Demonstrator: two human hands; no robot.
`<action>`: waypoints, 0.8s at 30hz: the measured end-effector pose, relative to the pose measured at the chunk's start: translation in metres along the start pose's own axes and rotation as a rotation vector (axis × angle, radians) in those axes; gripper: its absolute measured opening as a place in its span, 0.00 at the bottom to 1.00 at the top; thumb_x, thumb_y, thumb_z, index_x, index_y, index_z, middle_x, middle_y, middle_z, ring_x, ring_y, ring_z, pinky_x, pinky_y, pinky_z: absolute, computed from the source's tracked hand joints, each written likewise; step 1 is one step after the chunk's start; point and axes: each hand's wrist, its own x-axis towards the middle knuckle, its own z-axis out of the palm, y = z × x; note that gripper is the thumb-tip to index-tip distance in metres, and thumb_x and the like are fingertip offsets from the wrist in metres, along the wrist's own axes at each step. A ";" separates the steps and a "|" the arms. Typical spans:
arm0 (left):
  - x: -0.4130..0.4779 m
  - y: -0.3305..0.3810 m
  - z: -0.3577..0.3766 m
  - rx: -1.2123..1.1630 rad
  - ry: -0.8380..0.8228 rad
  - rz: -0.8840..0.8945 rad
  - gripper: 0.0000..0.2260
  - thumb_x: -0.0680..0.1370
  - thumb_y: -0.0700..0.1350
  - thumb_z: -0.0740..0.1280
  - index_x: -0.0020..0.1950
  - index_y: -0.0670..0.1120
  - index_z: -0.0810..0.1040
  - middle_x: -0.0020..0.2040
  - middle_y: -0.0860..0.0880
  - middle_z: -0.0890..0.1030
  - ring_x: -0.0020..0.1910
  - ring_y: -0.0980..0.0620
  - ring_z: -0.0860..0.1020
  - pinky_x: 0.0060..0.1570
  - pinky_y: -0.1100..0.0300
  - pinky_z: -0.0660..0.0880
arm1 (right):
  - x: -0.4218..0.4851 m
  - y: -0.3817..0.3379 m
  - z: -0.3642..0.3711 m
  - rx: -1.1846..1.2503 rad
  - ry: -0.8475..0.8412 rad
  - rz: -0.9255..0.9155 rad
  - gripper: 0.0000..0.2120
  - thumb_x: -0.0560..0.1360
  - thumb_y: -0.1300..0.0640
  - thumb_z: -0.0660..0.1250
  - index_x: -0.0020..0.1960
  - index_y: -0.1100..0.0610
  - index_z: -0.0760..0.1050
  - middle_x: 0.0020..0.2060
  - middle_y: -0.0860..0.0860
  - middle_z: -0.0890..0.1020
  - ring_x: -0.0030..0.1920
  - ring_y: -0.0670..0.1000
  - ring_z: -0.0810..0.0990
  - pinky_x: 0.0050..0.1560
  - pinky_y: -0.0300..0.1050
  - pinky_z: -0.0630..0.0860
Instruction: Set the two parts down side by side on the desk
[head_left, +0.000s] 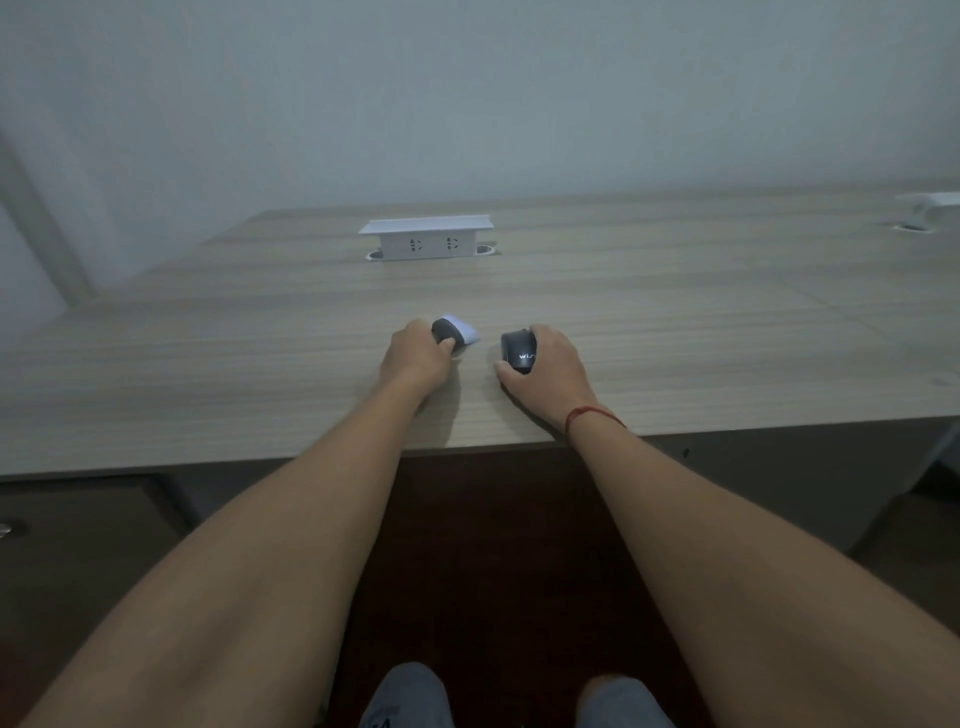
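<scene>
Two bare forearms reach out over a wood-grain desk (208, 332). The left hand (415, 358) grips a small grey-and-white object (455, 332) — fingers curl round its near, dark grey end, while the white end sticks out past the fingers, pointing away and to the right. What it is exactly cannot be told; it is blurred. It sits low at the desk surface, near the front edge, roughly centre of the desk.

The right hand (545, 369) holds a black mouse (517, 351) — palm and fingers wrap its right side, thumb lies along the near left edge. White lettering shows on the mouse's back, partly covered by the hand. The mouse rests on the desk just right of the grey-and-white object, the two apart with a strip of bare desk between them. A red string bracelet (592, 414) circles the right wrist, which lies at the desk's front edge.

Further back, centred, a white pop-up socket box (427, 239) stands on the desk, lid raised, two outlets facing the camera. Another white fitting (930, 208) shows at the far right edge, blurred. A plain pale wall (467, 93) stands behind. Below the desk — dark floor, and the person's knees (410, 696) in grey fabric.
</scene>
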 end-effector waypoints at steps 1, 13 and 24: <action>-0.001 -0.002 0.002 0.040 0.044 0.005 0.15 0.78 0.51 0.66 0.56 0.40 0.78 0.56 0.41 0.81 0.56 0.39 0.78 0.46 0.54 0.71 | 0.001 0.001 0.000 0.006 0.005 0.005 0.23 0.71 0.50 0.70 0.61 0.60 0.71 0.56 0.55 0.75 0.53 0.52 0.74 0.49 0.42 0.68; 0.000 0.009 0.022 0.195 0.229 -0.004 0.20 0.76 0.56 0.66 0.54 0.39 0.78 0.55 0.41 0.80 0.54 0.40 0.79 0.51 0.50 0.76 | 0.034 0.011 0.004 -0.042 -0.029 -0.014 0.19 0.73 0.54 0.67 0.60 0.62 0.69 0.57 0.57 0.73 0.56 0.56 0.73 0.51 0.43 0.67; 0.008 0.017 0.032 0.179 0.273 0.002 0.20 0.75 0.57 0.66 0.52 0.39 0.78 0.54 0.41 0.81 0.53 0.40 0.80 0.49 0.51 0.75 | 0.068 0.021 0.022 -0.100 -0.001 -0.012 0.30 0.75 0.50 0.66 0.69 0.66 0.62 0.66 0.60 0.68 0.65 0.60 0.71 0.65 0.49 0.68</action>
